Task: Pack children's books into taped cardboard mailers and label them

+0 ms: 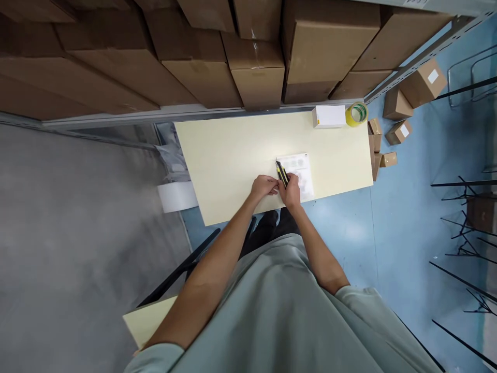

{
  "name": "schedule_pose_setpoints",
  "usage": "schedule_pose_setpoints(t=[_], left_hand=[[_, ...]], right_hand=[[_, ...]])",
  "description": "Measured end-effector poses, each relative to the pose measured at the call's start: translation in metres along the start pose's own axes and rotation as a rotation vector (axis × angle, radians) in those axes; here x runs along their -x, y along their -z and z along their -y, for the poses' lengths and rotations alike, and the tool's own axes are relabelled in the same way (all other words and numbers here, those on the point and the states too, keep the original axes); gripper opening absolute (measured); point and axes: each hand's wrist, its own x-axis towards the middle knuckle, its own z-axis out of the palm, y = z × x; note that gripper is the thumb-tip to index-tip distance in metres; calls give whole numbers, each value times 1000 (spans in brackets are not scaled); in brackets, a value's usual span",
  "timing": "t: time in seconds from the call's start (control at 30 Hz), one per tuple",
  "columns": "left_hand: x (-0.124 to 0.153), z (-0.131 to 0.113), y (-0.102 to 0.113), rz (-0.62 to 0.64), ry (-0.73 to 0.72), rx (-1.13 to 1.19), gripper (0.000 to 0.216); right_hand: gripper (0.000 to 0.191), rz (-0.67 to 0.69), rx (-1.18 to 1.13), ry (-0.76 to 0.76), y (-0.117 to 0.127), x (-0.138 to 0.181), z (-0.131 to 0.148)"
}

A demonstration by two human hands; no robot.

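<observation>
Cutter: black-and-yellow, a slim knife that I see standing up out of the right hand, its far tip pointing away from the body and a little to the left.
Right hand: closed around the cutter's near end, fingers wrapped and thumb side toward the left; from my remote view this is the one sure grip.
Left hand: just beside the grip, on its left, fingers curled and their tips meeting the right hand; I cannot tell whether they pinch anything.
Printed sheet: white with faint grey print, on the table under and to the right of the grip; the cutter crosses above its left edge, and I cannot tell if they touch.
Table: cream top, spreading to both sides of the grip and beyond it.
White box: on the table's far edge, beyond the grip and to its right.
Tape roll: yellow with a green inner ring, just right of the white box.
Shelf cartons: brown, packed in a row, well beyond the grip.
Floor boxes: small brown ones, well to the right of the grip, on blue flooring.
</observation>
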Motion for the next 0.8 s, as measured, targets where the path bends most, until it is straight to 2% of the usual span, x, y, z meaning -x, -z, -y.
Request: schedule_pose_setpoints(t=[0.17, 0.27, 0.4, 0.8], left_hand=[[-10, -19, 17, 92, 81, -120, 33], [-16, -32, 33, -6, 87, -164, 46], [-20, -42, 49, -94, 78, -89, 56], [-17, -42, 49, -101, 82, 25, 53]], right_hand=[[42, 33, 103, -27, -1, -9, 12], [42, 41, 111, -6, 1, -7, 14], [42, 60, 143, -10, 4, -5, 18], [37, 153, 381, -149, 9, -5, 62]])
